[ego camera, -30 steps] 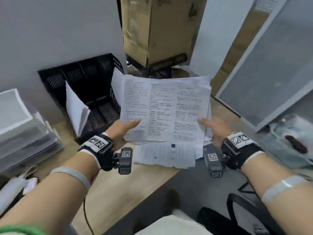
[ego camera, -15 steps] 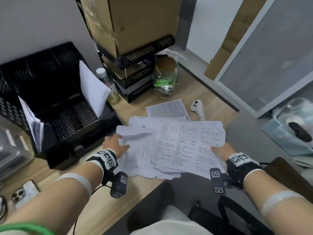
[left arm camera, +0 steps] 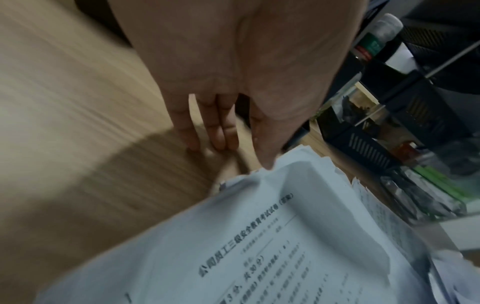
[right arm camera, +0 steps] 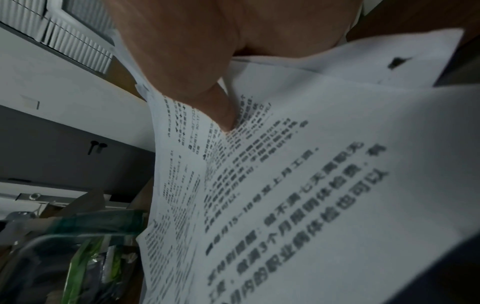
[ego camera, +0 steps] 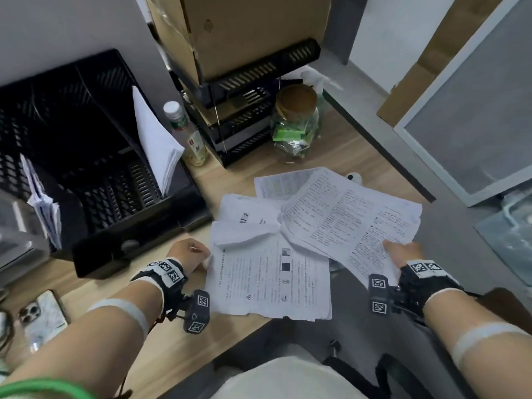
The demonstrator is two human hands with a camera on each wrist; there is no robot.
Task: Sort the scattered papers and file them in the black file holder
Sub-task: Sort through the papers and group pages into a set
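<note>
The black file holder [ego camera: 86,174] stands at the left of the desk with a white sheaf [ego camera: 157,148] leaning in its right slot and another sheaf [ego camera: 43,208] at its left. A loose pile of printed papers [ego camera: 270,275] lies at the desk's front edge. My left hand [ego camera: 201,254] is at the pile's left edge; its fingers [left arm camera: 218,133] are straight with tips on the wood and its thumb touches the paper corner [left arm camera: 298,164]. My right hand [ego camera: 394,249] pinches a sheaf of printed sheets [ego camera: 354,223], thumb [right arm camera: 223,115] on top, raised slightly over the pile's right side.
A small bottle [ego camera: 187,133] and a glass jar [ego camera: 296,122] stand behind the papers, before a black tray rack [ego camera: 244,90] carrying a cardboard box. One sheet [ego camera: 273,185] lies apart. A phone [ego camera: 43,315] lies at front left. A white earbud [ego camera: 353,177] peeks behind the sheaf.
The stack held up in both hands has come down onto the desk. My left hand let go and moved to the pile's left edge; my right hand keeps a sheaf, drawn rightward.
</note>
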